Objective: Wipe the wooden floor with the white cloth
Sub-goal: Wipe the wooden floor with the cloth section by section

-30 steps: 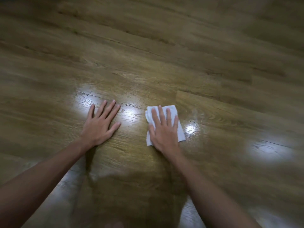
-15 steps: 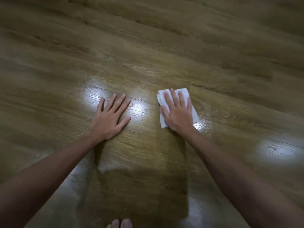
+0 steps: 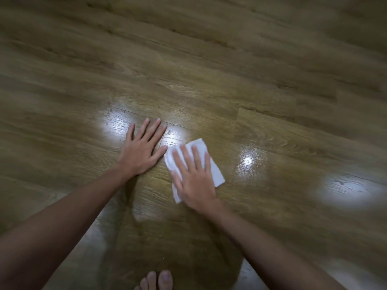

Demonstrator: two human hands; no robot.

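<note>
The white cloth [image 3: 211, 166], folded into a rough rectangle, is laid flat on the wooden floor [image 3: 209, 59] near centre of view. It is pressed down by the right hand [image 3: 195, 181], palm on the cloth's near part, w/ fingers [image 3: 196, 155] held straight & slightly spread over it; nothing is gripped or pinched. The cloth's far corner & right edge are left uncovered, tilted approx. diagonal to the planks.

The left hand [image 3: 141, 150] is planted flat on bare floor just beside the cloth, on its left. Its 4 fingers are stretched out & fanned, thumb pointed toward the cloth's near-left corner; whether thumb tip & cloth touch can't be told. Nothing is held by it.

Both forearms are seen reaching in from the bottom edge. 3 bare toes [image 3: 160, 280] are seen at bottom centre. Bright glare patches [image 3: 343, 190] are reflected on the glossy planks: 1 by the left hand, 2 to the right of the cloth.
</note>
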